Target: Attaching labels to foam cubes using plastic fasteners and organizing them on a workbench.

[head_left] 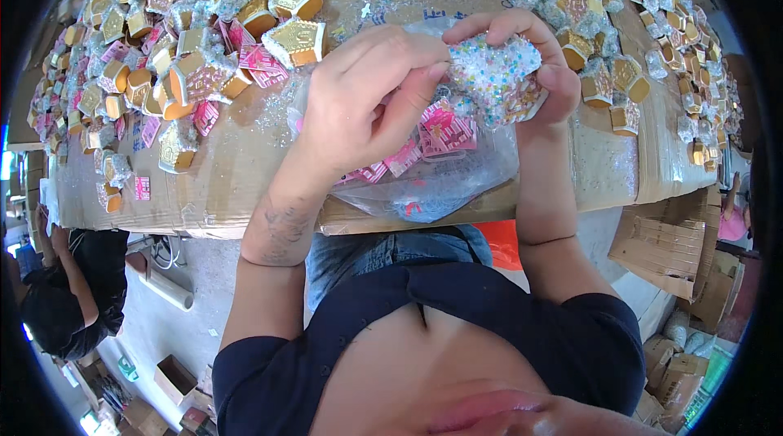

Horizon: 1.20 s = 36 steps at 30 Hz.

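Note:
My right hand (552, 61) grips a small house-shaped ornament (492, 77), its white top covered in glitter and blue, yellow and clear beads. Golden, patterned walls show at its lower right side. Against the ornament's left edge, my left hand (364, 93) is closed in a pinch. Whatever lies between those fingertips is too small or hidden to name. Under both hands a clear plastic bag (481, 179) lies on the cardboard-covered table (603, 154), with several pink printed cards (447, 130) on it, partly behind my left wrist.
A large heap of gold and glittery house ornaments (196, 69) spreads over the table's left side, pink cards among them. More ornaments (583, 8) are piled at the right. Loose glitter dots the cardboard. Another person (69, 297) is at the left; cardboard boxes (665, 244) stand at the right.

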Available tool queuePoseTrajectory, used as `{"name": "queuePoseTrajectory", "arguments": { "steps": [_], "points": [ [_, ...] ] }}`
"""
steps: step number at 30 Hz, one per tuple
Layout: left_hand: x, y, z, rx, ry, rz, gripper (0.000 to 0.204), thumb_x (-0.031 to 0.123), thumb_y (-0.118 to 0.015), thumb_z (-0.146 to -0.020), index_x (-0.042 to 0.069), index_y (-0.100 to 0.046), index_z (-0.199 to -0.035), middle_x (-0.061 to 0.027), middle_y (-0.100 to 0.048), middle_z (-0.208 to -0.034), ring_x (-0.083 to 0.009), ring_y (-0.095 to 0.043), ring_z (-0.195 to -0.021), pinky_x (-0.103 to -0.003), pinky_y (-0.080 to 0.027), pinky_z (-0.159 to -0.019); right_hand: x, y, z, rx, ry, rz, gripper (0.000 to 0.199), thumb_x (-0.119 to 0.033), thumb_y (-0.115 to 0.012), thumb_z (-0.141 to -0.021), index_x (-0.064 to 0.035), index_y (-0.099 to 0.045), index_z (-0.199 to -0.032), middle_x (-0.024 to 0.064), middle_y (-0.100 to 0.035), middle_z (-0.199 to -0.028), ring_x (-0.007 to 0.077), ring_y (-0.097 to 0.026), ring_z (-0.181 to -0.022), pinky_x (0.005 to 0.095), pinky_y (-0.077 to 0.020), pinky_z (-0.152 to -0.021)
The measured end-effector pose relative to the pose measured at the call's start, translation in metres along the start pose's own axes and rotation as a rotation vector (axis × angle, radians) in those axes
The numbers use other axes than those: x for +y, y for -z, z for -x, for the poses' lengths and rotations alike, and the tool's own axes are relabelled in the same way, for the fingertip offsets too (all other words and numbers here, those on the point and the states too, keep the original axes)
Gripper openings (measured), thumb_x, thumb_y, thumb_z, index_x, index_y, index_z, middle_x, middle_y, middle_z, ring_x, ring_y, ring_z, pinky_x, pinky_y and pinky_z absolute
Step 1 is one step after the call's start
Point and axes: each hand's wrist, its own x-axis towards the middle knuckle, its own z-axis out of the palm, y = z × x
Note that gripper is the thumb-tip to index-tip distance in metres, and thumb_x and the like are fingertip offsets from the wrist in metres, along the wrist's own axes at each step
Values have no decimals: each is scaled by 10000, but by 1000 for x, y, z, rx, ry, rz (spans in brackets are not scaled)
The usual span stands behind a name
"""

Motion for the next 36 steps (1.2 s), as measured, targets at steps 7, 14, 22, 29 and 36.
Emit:
{"name": "queuePoseTrajectory", "arguments": {
  "steps": [7, 14, 22, 29, 36],
  "points": [
    [1, 2, 0, 5, -12, 21, 107, -35, -659, -795, 29, -651, -881, -89, -630, -748, -239, -612, -634, -318, -492, -586, 0, 0, 0, 3, -11, -18, 487, -308, -543, -777, 37, -557, -1120, 345, -567, -1201, 361, -606, -1124, 438, -468, -1003],
    [4, 0, 1, 20, 25, 71, 100, -22, -671, -803, 31, -657, -886, -85, -636, -748, -234, -613, -636, -314, -492, -584, 0, 1, 0, -41, 32, -3, 487, -309, -533, -773, 38, -557, -1113, 347, -564, -1205, 362, -610, -1117, 433, -468, -1003],
    [3, 4, 0, -39, 18, 6, 136, -21, -679, -783, 40, -670, -903, -93, -635, -753, -250, -629, -651, -327, -505, -585, -3, 2, 1, -16, 44, 42, 488, -301, -529, -767, 39, -557, -1115, 344, -560, -1215, 355, -612, -1115, 426, -472, -997],
    [-7, 7, 1, -63, -190, -324, 312, -2, -699, -666, 34, -669, -974, -78, -625, -784, -249, -638, -679, -336, -525, -579, -1, 3, -1, 25, 9, 42, 490, -309, -550, -801, 46, -551, -1139, 338, -559, -1221, 353, -609, -1120, 435, -477, -992],
    [-15, 6, 1, -73, -306, -497, 354, 43, -675, -638, 17, -639, -988, -64, -602, -788, -216, -631, -680, -318, -521, -559, 5, 4, -3, 78, -30, -5, 505, -313, -575, -814, 61, -546, -1152, 333, -562, -1217, 356, -608, -1123, 430, -485, -987]
  ]
}}
